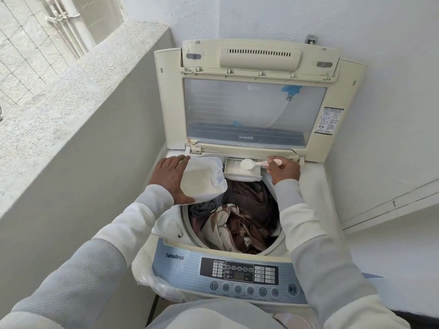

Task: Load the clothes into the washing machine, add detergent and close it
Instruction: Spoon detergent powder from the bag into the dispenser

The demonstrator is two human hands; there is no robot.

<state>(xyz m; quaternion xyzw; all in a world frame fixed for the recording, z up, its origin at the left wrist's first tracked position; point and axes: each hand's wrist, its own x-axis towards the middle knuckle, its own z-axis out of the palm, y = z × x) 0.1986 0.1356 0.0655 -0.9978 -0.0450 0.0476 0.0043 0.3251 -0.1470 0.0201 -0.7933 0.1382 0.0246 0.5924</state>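
White-walled corner, washer (pixel 180 257) lid (pixel 251 110) up. Clothes (pixel 237 222) lie in the drum (pixel 187 224). The left grip (pixel 169 178) clasps the detergent bag (pixel 203 180) at the drum's left. The right grip (pixel 283 170) pinches a heaped scoop (pixel 247 164) over the drawer (pixel 244 177) behind the drum. Detergent step, likely; next, tip it in.

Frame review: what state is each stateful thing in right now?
lid: open, standing upright.
detergent drawer: pulled out, powder inside.
drum: loaded with clothes.
detergent pouch: open, held by left hand.
scoop: full of powder, over the drawer, pinched by right hand.
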